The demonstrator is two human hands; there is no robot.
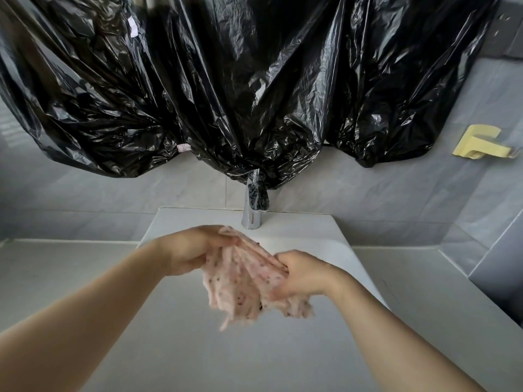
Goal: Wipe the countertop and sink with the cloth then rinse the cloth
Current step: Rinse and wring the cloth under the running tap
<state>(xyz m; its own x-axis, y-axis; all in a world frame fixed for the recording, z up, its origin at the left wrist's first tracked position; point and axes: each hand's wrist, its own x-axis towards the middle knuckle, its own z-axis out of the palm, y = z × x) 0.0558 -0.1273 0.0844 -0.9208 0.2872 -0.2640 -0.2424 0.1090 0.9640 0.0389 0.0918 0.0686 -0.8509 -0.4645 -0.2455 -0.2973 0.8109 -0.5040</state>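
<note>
While over the sink (175, 349) | cloth (243, 281) between left hand (192, 250) and right hand (300, 275) | both gripping

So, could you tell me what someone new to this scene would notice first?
The crumpled black plastic bags hanging across the wall fill the upper half, their lower edge draping over the chrome faucet. Below, at centre, the left hand and right hand grip a speckled pink cloth over the white sink. A yellow holder sits on the tiled wall at right.
</note>
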